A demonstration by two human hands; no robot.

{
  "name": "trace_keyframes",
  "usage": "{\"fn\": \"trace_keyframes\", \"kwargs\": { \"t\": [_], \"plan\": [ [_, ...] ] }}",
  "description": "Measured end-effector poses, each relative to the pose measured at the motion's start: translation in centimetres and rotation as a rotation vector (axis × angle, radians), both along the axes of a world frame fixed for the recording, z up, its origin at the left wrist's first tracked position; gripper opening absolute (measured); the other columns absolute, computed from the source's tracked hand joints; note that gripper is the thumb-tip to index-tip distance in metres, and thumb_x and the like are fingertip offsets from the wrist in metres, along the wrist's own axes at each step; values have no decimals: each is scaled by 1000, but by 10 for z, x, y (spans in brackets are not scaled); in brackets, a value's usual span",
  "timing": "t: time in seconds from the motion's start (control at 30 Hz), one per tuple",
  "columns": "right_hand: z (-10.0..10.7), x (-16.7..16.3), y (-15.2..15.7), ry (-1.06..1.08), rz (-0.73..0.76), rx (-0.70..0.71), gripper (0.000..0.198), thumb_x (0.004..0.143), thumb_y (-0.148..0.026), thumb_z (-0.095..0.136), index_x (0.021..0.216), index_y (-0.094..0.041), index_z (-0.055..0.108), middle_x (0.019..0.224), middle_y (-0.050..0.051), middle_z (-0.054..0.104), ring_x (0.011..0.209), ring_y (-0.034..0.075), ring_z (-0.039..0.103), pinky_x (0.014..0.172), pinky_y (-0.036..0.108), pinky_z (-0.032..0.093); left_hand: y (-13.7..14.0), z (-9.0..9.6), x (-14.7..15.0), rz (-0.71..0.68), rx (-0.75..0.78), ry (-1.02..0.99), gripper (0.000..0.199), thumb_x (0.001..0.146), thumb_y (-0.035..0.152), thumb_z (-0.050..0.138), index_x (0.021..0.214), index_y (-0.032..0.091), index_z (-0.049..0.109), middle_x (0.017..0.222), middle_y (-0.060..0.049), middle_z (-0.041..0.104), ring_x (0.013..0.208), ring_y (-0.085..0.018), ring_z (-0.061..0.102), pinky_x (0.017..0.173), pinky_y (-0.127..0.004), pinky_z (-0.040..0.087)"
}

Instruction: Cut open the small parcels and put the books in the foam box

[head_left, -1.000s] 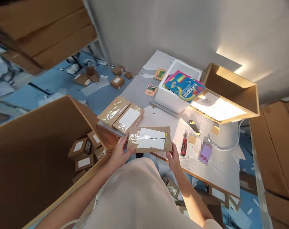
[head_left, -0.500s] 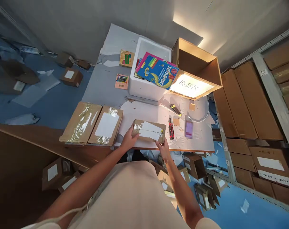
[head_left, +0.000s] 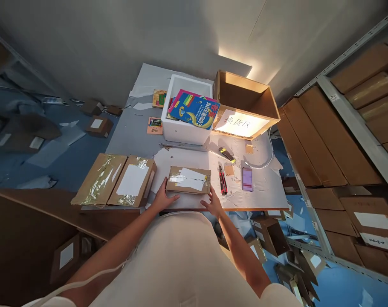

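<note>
Table (head_left: 187, 160) is bearing a parcel (head_left: 188, 180) at its 6 o'clock edge | left hand (head_left: 162, 199) at parcel's 8 o'clock, right hand (head_left: 214, 204) at 4, fingers loosely spread, bracing it flat | knife (head_left: 222, 179) lying at 3 o'clock

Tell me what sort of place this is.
Probably a parcel packing or returns room in a warehouse. Brown cartons fill metal shelving, taped and labelled parcels lie on the table, and a box cutter sits beside the parcel at hand.
</note>
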State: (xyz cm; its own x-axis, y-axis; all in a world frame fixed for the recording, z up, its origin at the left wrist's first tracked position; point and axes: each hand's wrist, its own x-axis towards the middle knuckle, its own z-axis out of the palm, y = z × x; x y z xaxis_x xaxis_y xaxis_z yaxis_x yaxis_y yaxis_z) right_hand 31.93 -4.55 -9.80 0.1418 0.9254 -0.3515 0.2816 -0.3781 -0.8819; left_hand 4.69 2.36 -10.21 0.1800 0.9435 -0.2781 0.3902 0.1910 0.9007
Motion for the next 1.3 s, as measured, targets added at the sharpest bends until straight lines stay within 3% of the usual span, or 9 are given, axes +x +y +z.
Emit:
{"fn": "trace_keyframes", "kwargs": {
  "t": [0.1,0.2,0.33,0.47,0.6,0.73,0.97,1.13,1.3],
  "plan": [
    [-5,13,5,20,5,-12,94,61,-28,74,145,-28,33,150,12,39,132,32,45,104,53,38,-5,-10,-1,22,8,0,107,62,44,77,150,18,20,150,-19,37,138,-31,36,109,-48,35],
    [-9,18,14,30,65,14,89,60,-25,74,141,-26,39,141,11,49,129,30,48,103,53,39,-4,-16,-3,42,25,11,98,61,43,76,145,17,31,144,-18,44,132,-32,43,104,-49,40],
    [-8,13,27,80,98,37,63,65,-25,67,126,-24,52,121,9,64,112,25,60,95,46,48,1,-16,-6,67,-30,-16,73,66,50,68,128,14,53,117,-14,65,111,-29,59,95,-47,47],
    [2,11,31,89,44,62,40,79,-37,56,116,-22,59,108,9,68,93,22,64,80,37,52,4,-5,-6,145,-19,-68,62,75,57,57,117,11,60,113,-15,66,103,-25,62,92,-41,49],
    [9,13,30,-61,24,95,45,87,-48,45,118,-20,62,103,8,66,89,21,59,81,35,49,9,1,-3,171,30,93,57,80,57,50,112,13,65,109,-14,65,100,-24,62,90,-40,49],
    [7,9,28,-157,14,86,50,88,-52,40,118,-19,63,98,7,64,88,20,57,81,34,47,14,-7,2,139,34,151,53,82,54,47,108,13,67,98,-12,65,98,-26,60,92,-42,47],
    [-4,7,18,-96,-73,70,56,87,-54,42,128,-20,59,114,10,63,102,22,57,91,37,45,7,-8,0,95,51,147,52,83,49,47,119,15,62,108,-12,64,106,-25,58,95,-40,46],
    [-22,17,2,-9,-173,5,54,83,-47,44,129,-20,56,120,11,62,101,21,60,87,39,49,-11,-9,-11,68,-4,76,61,76,52,56,125,15,58,123,-15,60,115,-27,57,92,-39,49],
    [-28,21,-3,-1,-85,-56,66,66,-28,59,132,-25,52,129,10,58,104,23,61,86,43,50,-19,-24,-18,55,-77,94,77,58,48,71,126,13,56,131,-17,58,122,-32,53,105,-48,39]
  ]
}}
